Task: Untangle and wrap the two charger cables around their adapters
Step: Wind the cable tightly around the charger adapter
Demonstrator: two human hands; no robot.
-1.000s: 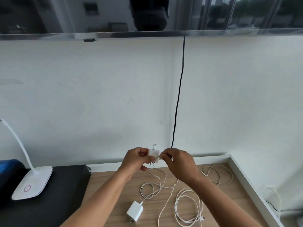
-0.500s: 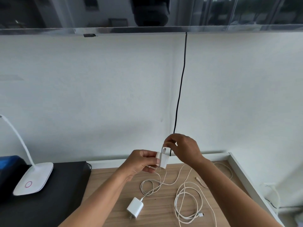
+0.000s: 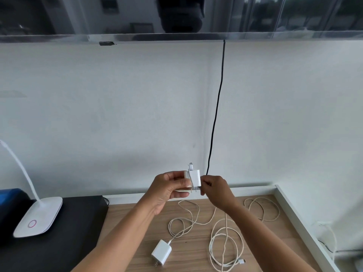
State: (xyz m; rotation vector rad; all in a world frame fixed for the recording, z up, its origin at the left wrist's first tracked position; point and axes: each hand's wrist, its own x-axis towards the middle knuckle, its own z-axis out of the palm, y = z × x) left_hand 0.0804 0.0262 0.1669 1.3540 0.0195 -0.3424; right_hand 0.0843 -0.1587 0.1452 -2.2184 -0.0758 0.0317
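A pale wall [image 3: 98, 114] fills most of the frame, with a dark strip of window glass [image 3: 59, 14] across the top edge. A thin black cord [image 3: 218, 107] hangs down the wall just right of centre and ends behind the hands.

In the lower left lies a black pad [image 3: 68, 242]. It carries a white desk lamp [image 3: 39, 218], whose neck curves up to the left edge, and a blue object [image 3: 9, 195] sits behind the lamp. The wooden desk [image 3: 190, 260] takes up the lower centre and right.

Both forearms rise from the bottom edge to the lower centre. The left hand [image 3: 167, 191] grips the held adapter [image 3: 194, 178] above the desk's far edge, thumb and fingers curled round its left side, prongs pointing down. A small plug [image 3: 190, 164] stands up from the adapter's top. The right hand [image 3: 216, 191] is just right of the adapter, fingertips pressed together on the first cable [image 3: 225, 228]. This cable drops from that hand to a loose coil on the desk at lower right, and a connector [image 3: 242, 261] lies at the coil's edge.

The second adapter [image 3: 161, 251] lies flat on the wood at bottom centre. The second cable [image 3: 170, 226] runs from it in open loops toward the middle of the desk and crosses the first. A further loop lies at the right, and I cannot tell which cable it belongs to.
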